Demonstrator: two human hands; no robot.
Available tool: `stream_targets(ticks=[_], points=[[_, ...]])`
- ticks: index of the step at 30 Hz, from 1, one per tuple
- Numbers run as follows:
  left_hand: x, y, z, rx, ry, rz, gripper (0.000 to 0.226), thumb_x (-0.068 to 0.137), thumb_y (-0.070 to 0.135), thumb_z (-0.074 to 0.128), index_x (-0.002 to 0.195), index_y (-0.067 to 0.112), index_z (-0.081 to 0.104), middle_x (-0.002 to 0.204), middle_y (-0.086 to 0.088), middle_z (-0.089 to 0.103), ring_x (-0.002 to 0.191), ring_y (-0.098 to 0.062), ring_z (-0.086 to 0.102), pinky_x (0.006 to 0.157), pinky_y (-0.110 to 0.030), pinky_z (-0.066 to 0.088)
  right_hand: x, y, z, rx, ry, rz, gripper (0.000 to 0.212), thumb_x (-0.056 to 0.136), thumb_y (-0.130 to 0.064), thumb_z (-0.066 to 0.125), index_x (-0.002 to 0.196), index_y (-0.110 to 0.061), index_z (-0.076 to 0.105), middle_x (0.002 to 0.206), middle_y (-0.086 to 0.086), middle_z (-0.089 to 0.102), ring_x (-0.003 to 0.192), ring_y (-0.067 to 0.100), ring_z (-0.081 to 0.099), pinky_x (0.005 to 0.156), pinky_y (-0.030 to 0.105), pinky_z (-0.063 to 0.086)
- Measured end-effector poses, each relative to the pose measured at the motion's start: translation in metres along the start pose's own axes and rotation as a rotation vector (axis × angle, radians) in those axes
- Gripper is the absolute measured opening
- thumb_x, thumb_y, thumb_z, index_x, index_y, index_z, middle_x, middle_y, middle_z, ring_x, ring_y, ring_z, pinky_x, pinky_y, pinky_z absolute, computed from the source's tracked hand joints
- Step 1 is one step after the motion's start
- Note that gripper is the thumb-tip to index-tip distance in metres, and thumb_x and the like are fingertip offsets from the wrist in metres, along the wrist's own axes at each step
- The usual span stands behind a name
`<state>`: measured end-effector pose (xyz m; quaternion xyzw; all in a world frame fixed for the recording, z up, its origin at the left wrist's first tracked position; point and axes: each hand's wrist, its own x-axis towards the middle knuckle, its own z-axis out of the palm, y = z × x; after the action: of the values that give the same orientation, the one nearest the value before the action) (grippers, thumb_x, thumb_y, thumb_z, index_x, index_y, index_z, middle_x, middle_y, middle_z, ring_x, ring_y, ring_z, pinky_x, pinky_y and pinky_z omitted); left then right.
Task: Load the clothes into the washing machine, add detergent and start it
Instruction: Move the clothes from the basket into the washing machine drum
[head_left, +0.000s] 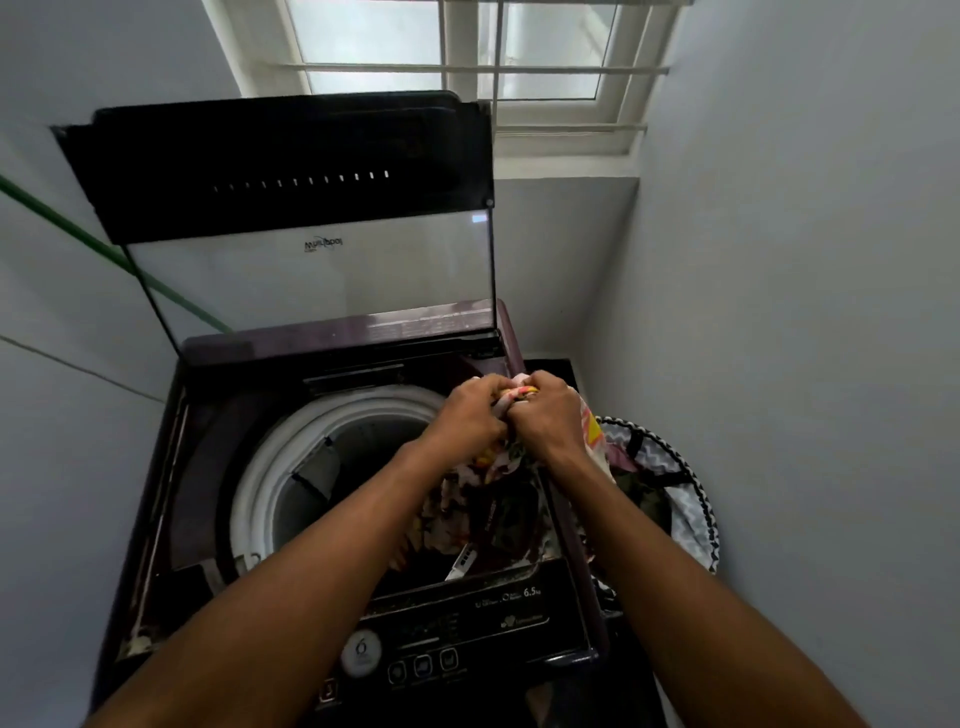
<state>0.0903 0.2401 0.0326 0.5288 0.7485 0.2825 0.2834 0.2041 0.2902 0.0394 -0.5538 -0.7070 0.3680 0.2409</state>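
A dark top-loading washing machine (218, 395) stands below me with its glass lid (311, 270) raised upright. Its white-rimmed drum (291, 447) is open, and I see no clothes in the part that shows. My left hand (470, 413) and my right hand (545, 410) grip a floral, multicoloured garment (483, 493) together, bunched between them. They hold it over the machine's right side, and the cloth hangs down under my wrists toward the drum's right edge. The control panel (447, 639) with its buttons lies at the near edge.
A laundry basket (685, 499) with a black-and-white zigzag pattern stands right of the machine, with clothes inside. Grey walls close in on the left and right. A barred window (467, 67) is above, behind the lid. A green line (104, 249) runs along the left wall.
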Motion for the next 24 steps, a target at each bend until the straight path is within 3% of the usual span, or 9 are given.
stream_targets(ticks=[8,10,13,21,24], points=[[-0.026,-0.027,-0.075,-0.056,0.113,-0.102,0.041,0.078,0.015,0.07,0.118,0.02,0.062,0.109,-0.005,0.068,0.098,-0.021,0.063,0.079,-0.03,0.051,-0.013,-0.072,0.038,0.087,-0.093,-0.117,0.012,0.071,-0.008,0.071,0.082,-0.008,0.068,0.069,-0.004,0.062,0.061,0.0,0.053,0.049,0.006,0.036],[-0.036,-0.039,-0.087,-0.058,0.131,-0.125,0.038,0.078,0.015,0.069,0.115,0.021,0.062,0.107,-0.005,0.068,0.096,-0.021,0.063,0.078,-0.033,0.054,-0.019,-0.083,0.051,0.091,-0.131,-0.135,0.011,0.071,-0.008,0.07,0.082,-0.01,0.068,0.069,-0.002,0.063,0.062,0.004,0.056,0.049,0.009,0.037],[-0.053,-0.06,-0.104,-0.059,0.162,-0.164,0.03,0.082,0.019,0.068,0.112,0.022,0.062,0.104,-0.003,0.068,0.094,-0.02,0.064,0.08,-0.037,0.056,-0.028,-0.096,0.077,0.077,-0.182,-0.151,0.012,0.069,-0.011,0.069,0.08,-0.013,0.067,0.072,0.001,0.067,0.069,0.016,0.061,0.056,0.025,0.045],[-0.089,-0.114,-0.123,-0.034,0.201,-0.292,0.029,0.076,0.02,0.07,0.105,0.022,0.065,0.098,-0.001,0.07,0.09,-0.019,0.065,0.078,-0.037,0.056,-0.053,-0.11,0.13,0.025,-0.312,-0.192,0.008,0.074,-0.015,0.069,0.08,-0.014,0.063,0.067,-0.004,0.06,0.061,0.008,0.054,0.047,0.013,0.035],[-0.095,-0.129,-0.113,0.006,0.165,-0.312,0.038,0.074,0.018,0.069,0.112,0.021,0.064,0.111,-0.006,0.067,0.103,-0.023,0.064,0.087,-0.038,0.053,-0.057,-0.102,0.148,-0.072,-0.389,-0.138,0.011,0.076,-0.018,0.068,0.082,-0.013,0.06,0.074,0.001,0.062,0.071,0.019,0.057,0.057,0.027,0.035]])
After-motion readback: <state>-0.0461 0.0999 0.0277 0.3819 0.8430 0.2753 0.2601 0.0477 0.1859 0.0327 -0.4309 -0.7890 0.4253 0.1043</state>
